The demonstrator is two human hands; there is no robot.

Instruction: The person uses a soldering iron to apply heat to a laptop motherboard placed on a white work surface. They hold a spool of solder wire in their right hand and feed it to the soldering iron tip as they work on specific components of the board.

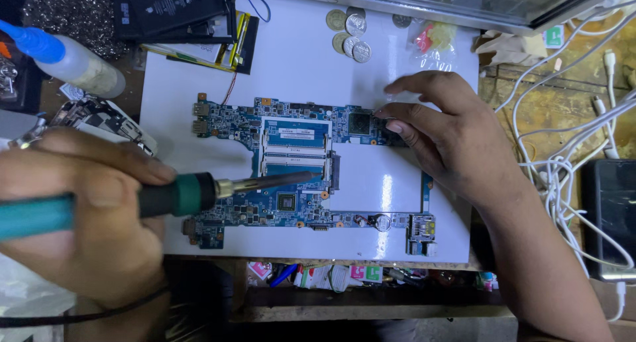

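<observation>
Two hands are at work over a blue laptop motherboard [291, 170] that lies flat on a white mat [397, 57] on the tabletop. The left hand [79, 216] is clamped around the green-and-black handle of a soldering iron [192, 193], its metal tip reaching across to the board's middle, just beside the memory slots [295, 146]; whether the tip touches the board cannot be told. The right hand [444, 133] rests on the board's upper right edge near a black chip [360, 123], fingers bent and pressing down, holding nothing that can be seen.

As a judgement, the work looks to be under way rather than finished: the board is bare, out of any casing, and no joint or fresh solder can be made out.

Room is tight on the left, where a glue bottle with a blue cap [66, 60] and a phone part lie close to the mat's edge. Coins [351, 34] sit at the top of the mat, well apart from the board, and a flat black battery [175, 7] overlaps the top left corner. White cables [570, 170] tangle to the right, off the mat. The white area inside the board's cut-out and along the mat's lower edge carries nothing.
</observation>
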